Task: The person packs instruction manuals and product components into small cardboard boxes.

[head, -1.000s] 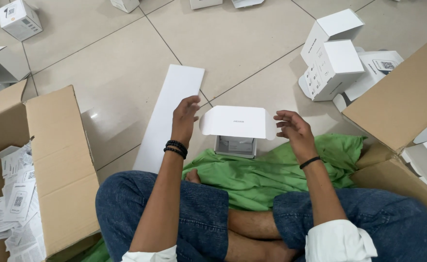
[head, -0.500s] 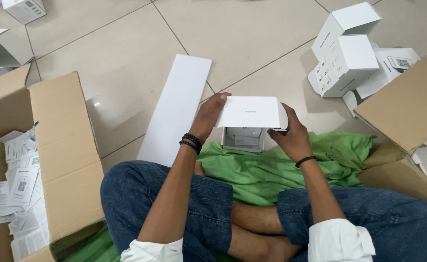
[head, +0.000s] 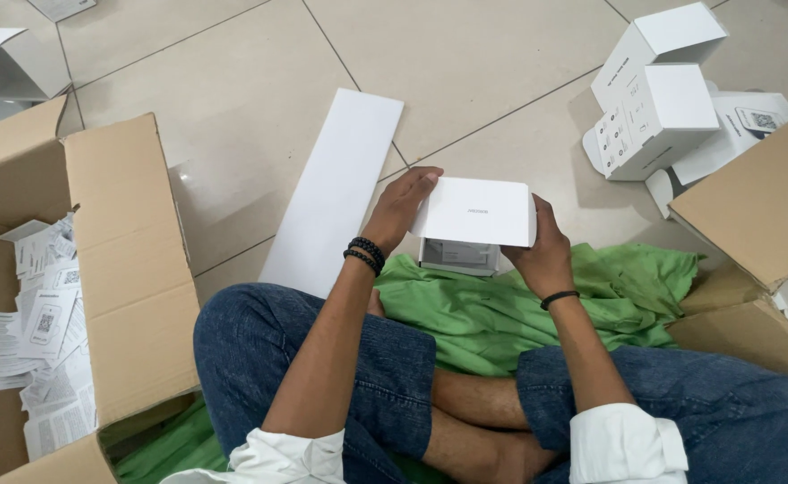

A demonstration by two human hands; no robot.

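Head camera, looking down: a person sits cross-legged on a tiled floor (head: 232, 134), holding a small white box (head: 476, 211) between both hands just above a crumpled green cloth (head: 519, 309) spread in front of the knees. The left hand (head: 400, 204), with two dark bead bracelets (head: 366, 254) at the wrist, grips the box's left edge, fingers stretched flat along its top side. The right hand (head: 544, 253), wearing a thin black wristband (head: 559, 298), clasps the right end, thumb lying up against the box's side. The white lid sits slightly raised over a grey inner part (head: 458, 255) that shows beneath its lower edge; whether the lid is fully seated cannot be told.

A long white cardboard strip (head: 335, 193) lies flat on the tiles just left of the hands. At far left an open brown carton (head: 111, 260) holds a heap of printed paper leaflets (head: 40, 332). At upper right, several white boxes (head: 649, 112) lie tumbled together, some open, beside the flap of a second brown carton (head: 757, 202). Another open white box (head: 8, 58) rests at the top left corner.
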